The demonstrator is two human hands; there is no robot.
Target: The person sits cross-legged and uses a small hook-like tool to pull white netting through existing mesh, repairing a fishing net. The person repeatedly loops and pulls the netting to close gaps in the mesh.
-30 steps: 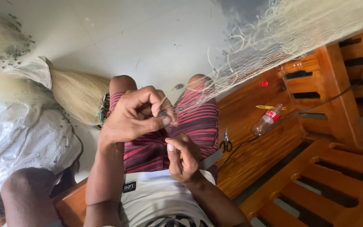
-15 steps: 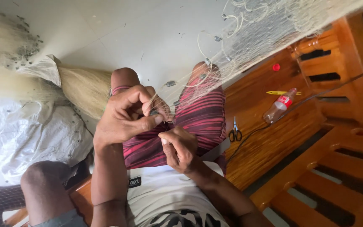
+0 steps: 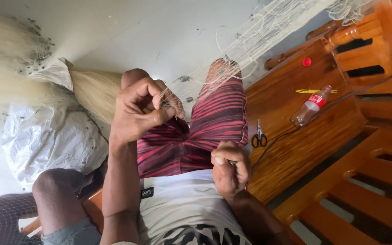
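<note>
Two hands worked over my lap. Left hand [image 3: 139, 111] was pinched shut on the fishing net [image 3: 250, 38], fingers bunching pale mesh above the striped shorts [image 3: 205, 131]. Net's long axis ran diagonally from that pinch up toward the top right, stretched over the knee. Right hand [image 3: 230, 170] sat lower, near my waist, curled closed around a small tool I couldn't make out. Scissors [image 3: 259, 138] lay on the wooden bench [image 3: 296, 149], just beside my thigh. Plastic bottle [image 3: 311, 106] lay on its side farther right, cap pointing up-right. White sack [image 3: 51, 145] sat left.
</note>
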